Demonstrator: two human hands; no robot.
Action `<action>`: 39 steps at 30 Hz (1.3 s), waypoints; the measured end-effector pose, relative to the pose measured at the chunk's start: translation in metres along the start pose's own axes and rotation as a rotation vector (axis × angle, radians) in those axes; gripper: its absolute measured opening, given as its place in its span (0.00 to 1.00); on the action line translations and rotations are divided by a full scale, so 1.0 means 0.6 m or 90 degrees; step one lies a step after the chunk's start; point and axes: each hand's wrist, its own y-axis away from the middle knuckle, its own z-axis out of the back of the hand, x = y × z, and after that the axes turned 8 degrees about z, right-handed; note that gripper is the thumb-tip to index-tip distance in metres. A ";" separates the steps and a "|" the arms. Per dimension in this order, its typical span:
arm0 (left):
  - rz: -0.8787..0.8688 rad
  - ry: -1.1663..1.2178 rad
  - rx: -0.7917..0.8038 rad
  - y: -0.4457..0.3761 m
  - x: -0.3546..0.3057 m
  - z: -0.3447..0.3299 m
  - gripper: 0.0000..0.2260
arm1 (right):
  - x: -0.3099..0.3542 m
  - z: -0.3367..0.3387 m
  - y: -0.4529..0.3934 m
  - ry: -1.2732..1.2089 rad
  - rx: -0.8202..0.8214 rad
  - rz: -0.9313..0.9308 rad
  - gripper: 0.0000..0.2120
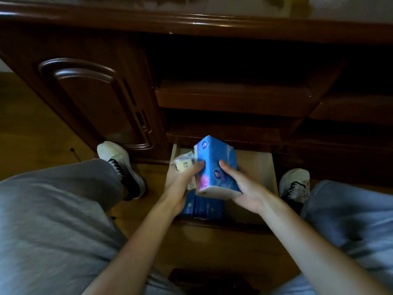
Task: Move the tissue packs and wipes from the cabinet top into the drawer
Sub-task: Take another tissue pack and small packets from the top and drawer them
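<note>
A blue tissue pack (215, 165) with a pink flower print is held tilted above the open bottom drawer (257, 165). My right hand (240, 184) grips its right side and underside. My left hand (182, 179) presses its left face with the thumb and also holds small pale wipe packs (184, 162). More blue tissue packs (202, 206) lie in the drawer's near left part, partly hidden by my hands. The drawer's right half shows bare light wood.
The dark wooden cabinet has a closed panelled door (95, 103) on the left and two closed drawers (231, 99) above the open one. My knees and both shoes (121, 165) flank the drawer on the wooden floor. The cabinet top edge (191, 22) runs across the frame's top.
</note>
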 end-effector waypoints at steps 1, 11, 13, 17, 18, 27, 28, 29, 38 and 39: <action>-0.014 -0.020 -0.042 -0.004 0.002 0.002 0.30 | -0.005 0.005 -0.004 0.011 -0.010 -0.012 0.27; -0.128 -0.308 -0.360 -0.058 0.015 0.058 0.37 | -0.051 0.050 -0.124 0.106 -0.218 -0.092 0.15; -0.091 -0.357 -0.396 -0.064 0.029 0.075 0.37 | -0.071 0.045 -0.165 0.097 -0.229 -0.136 0.17; -0.015 -0.419 -0.426 -0.070 0.060 0.115 0.33 | -0.105 0.025 -0.244 0.143 -0.258 -0.161 0.20; -0.006 -0.426 -0.434 -0.068 0.069 0.128 0.31 | -0.115 0.024 -0.265 0.148 -0.287 -0.099 0.22; 0.089 -0.424 -0.463 -0.062 0.108 0.190 0.27 | -0.174 0.046 -0.379 0.287 -0.196 -0.036 0.46; 0.096 -0.425 -0.465 -0.066 0.111 0.189 0.28 | -0.177 0.049 -0.383 0.335 -0.169 -0.072 0.49; 0.100 -0.428 -0.465 -0.069 0.113 0.187 0.28 | -0.178 0.056 -0.386 0.394 -0.143 -0.099 0.51; 0.069 -0.446 -0.441 -0.082 0.120 0.183 0.29 | -0.197 0.058 -0.414 0.672 -0.103 -0.084 0.42; 0.066 -0.453 -0.436 -0.080 0.119 0.181 0.29 | -0.198 0.053 -0.415 0.701 -0.110 -0.084 0.41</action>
